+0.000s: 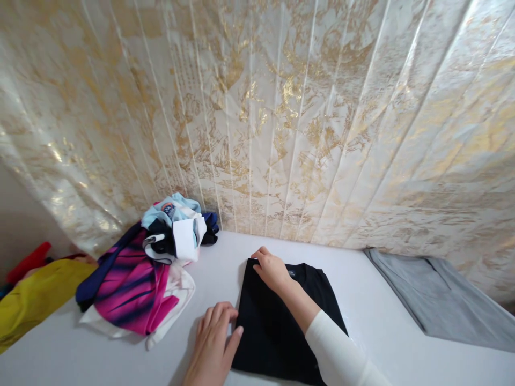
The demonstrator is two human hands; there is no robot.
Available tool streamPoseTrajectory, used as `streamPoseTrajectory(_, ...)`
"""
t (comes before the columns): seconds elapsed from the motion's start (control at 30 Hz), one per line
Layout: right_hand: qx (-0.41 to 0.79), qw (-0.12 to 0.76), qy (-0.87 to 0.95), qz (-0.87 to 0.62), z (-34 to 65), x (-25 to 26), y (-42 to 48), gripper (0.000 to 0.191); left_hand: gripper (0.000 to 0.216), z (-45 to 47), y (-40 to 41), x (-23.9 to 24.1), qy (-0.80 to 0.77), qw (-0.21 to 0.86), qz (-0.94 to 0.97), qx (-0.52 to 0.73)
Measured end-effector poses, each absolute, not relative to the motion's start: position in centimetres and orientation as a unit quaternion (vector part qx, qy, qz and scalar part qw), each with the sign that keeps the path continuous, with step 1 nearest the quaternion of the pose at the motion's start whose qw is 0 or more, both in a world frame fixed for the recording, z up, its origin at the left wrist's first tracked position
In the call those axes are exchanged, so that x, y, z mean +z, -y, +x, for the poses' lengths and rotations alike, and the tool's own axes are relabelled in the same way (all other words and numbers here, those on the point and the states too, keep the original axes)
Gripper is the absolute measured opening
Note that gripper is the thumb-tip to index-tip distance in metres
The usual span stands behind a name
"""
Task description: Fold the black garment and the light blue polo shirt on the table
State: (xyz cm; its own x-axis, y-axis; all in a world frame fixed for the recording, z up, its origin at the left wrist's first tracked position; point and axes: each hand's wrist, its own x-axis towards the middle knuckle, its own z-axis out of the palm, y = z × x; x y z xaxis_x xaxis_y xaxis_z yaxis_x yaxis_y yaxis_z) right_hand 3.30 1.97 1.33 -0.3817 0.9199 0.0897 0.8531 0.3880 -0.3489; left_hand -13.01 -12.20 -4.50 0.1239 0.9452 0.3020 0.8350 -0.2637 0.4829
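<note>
A folded black garment (277, 327) lies on the white table (362, 300) in front of me. My right hand (270, 268), in a white sleeve, presses flat on the garment's far left corner, fingers stretched out. At the garment's near left edge rests my left hand (215, 338), fingers spread on the table and thumb touching the black cloth. Neither hand grips anything.
A heap of clothes (140, 279) in pink, navy, white and light blue lies at the left. Yellow and red cloth (32, 295) sits at the far left edge. A grey garment (442, 300) lies flat at the right. A white and gold patterned wall (281, 107) rises behind the table.
</note>
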Motion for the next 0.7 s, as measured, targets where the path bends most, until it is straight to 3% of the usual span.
streamPoseTrajectory(0.13, 0.127, 0.132, 0.817, -0.547, 3.2, 0.1, -2.7, 0.019, 0.008, -12.4, 12.0, -4.2, -0.617, 0.108, 0.726, 0.285)
streamPoseTrajectory(0.3, 0.137, 0.193, 0.808, -0.54, 4.3, -0.7, -2.5, 0.015, 0.018, -12.0, 11.7, -4.3, -0.619, 0.094, 0.715, 0.312)
streamPoseTrajectory(0.4, 0.15, 0.229, 0.803, -0.529, 4.6, -1.0, -2.5, 0.014, 0.009, -11.7, 11.2, -4.0, -0.617, 0.101, 0.725, 0.289)
streamPoseTrajectory(0.7, 0.152, 0.24, 0.79, -0.543, 4.3, -1.8, -2.9, 0.012, 0.027, -11.4, 11.0, -3.6, -0.626, 0.087, 0.738, 0.237)
